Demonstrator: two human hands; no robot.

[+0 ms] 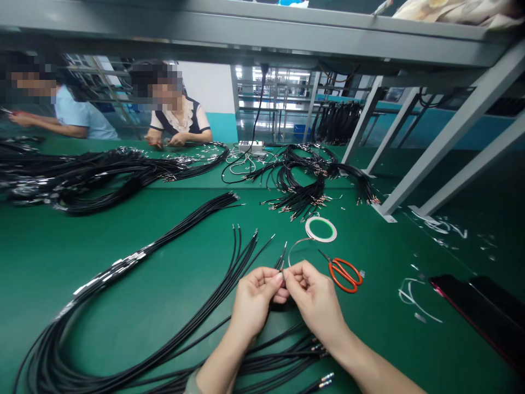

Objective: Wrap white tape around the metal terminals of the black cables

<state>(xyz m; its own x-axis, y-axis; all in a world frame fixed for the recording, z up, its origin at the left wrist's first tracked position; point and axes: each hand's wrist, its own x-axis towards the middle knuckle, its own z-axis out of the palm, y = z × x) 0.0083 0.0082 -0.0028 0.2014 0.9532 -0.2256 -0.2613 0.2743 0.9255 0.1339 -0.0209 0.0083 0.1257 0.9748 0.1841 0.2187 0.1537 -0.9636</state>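
My left hand (pixel 255 301) is closed, its thumb and finger pinching the stripped end of a black cable (pixel 282 266). Against it, fingertip to fingertip, my right hand (pixel 315 290) pinches a narrow tape strip (pixel 292 249) at the cable end. That strip curves back to a white tape roll (pixel 333 232) with a green inner ring, lying just beyond my hands. Fingers partly hide the spot where tape and cable meet. Orange-handled scissors (pixel 346 275) lie to the right of my right hand. A long looped bundle of black cables (pixel 197 317) passes left of and beneath my wrists.
More black cable bundles (pixel 110 175) lie at the far left, others (pixel 295 175) at the back centre by a power strip (pixel 251 146). Grey metal legs (pixel 435 142) stand at right under an overhead shelf (pixel 262 33). Dark flat devices (pixel 484 306) lie right. Two people sit opposite.
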